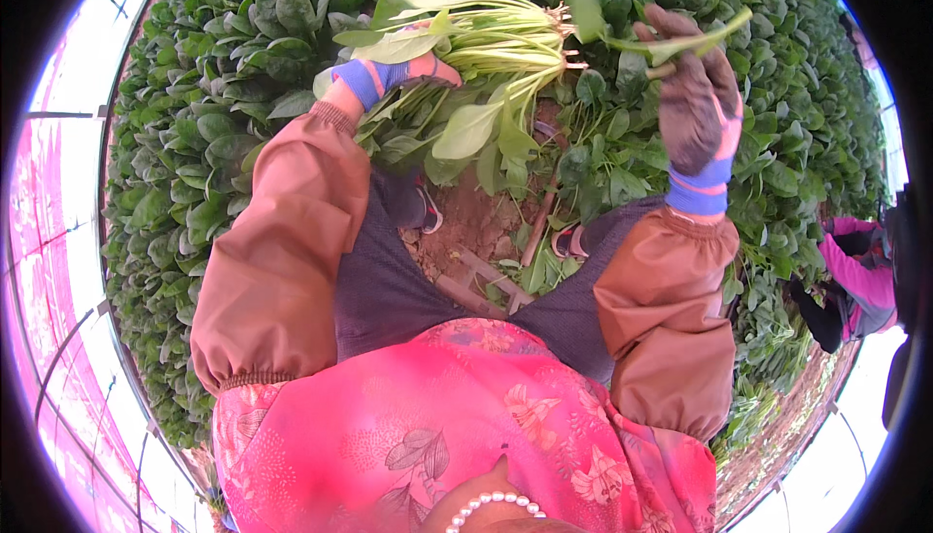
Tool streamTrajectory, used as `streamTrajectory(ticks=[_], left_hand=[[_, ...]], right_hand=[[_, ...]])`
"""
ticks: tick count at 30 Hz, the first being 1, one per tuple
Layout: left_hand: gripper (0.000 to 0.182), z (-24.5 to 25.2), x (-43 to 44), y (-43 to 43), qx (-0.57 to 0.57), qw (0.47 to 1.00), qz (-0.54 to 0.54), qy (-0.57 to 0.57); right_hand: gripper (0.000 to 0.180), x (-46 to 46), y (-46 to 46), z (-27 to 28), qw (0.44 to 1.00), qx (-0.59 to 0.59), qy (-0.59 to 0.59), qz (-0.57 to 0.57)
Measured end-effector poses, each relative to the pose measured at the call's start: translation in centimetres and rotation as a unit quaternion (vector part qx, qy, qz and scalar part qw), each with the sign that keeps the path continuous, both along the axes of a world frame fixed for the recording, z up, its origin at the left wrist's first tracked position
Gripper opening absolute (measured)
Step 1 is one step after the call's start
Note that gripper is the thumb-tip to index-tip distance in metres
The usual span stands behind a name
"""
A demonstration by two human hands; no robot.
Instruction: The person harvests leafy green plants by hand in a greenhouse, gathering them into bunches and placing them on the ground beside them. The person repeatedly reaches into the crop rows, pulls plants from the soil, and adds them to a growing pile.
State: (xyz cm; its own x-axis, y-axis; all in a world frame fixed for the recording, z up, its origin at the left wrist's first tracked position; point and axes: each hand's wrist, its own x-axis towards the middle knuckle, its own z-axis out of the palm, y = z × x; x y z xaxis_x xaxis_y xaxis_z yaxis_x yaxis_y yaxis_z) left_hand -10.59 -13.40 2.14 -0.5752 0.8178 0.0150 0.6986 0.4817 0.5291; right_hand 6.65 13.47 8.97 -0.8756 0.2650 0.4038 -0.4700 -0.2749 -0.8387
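Observation:
My left hand point(415, 72), in a striped glove with a dark coated palm, grips a bunch of spinach point(503, 37) above the bed. Its pale stems and trimmed roots point right; the leaves hang left and down. Just right of the root ends is my raised right hand point(692, 96), gloved alike, fingers partly spread. A loose spinach stalk point(700, 43) lies across its fingers, blurred; whether it is pinched or slipping free I cannot tell. Below the bunch, a sickle point(541, 221) with a wooden handle rests on the soil, its blade partly hidden by leaves.
Dense spinach plants point(219, 125) surround me on the far side and both flanks. Cut leaves point(612, 176) lie by the sickle. Between my legs are bare soil point(474, 216) and a flat-barred frame point(481, 281). Another person point(860, 278) works at right. Greenhouse walls point(65, 190) curve along the left.

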Motion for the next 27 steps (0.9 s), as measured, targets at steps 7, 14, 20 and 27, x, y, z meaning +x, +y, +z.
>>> streamTrajectory(ticks=[7,14,20,27], left_hand=[[0.073,0.8,-0.2,-0.9,-0.018,0.996,0.081,-0.037],[0.079,1.4,0.1,-0.1,-0.023,0.998,0.033,0.040],[0.078,0.9,0.5,0.2,-0.021,0.999,0.045,-0.006],[0.072,0.7,0.2,0.3,-0.055,0.998,0.043,-0.011]], right_hand=[[0.041,2.0,1.6,-2.1,0.765,0.572,-0.265,0.131],[0.050,-1.5,-3.9,-6.0,0.971,0.096,-0.195,0.099],[0.030,-1.9,-5.9,-5.1,0.818,0.499,-0.215,-0.188],[0.029,-2.2,-4.9,-4.8,0.892,0.407,-0.185,-0.068]])
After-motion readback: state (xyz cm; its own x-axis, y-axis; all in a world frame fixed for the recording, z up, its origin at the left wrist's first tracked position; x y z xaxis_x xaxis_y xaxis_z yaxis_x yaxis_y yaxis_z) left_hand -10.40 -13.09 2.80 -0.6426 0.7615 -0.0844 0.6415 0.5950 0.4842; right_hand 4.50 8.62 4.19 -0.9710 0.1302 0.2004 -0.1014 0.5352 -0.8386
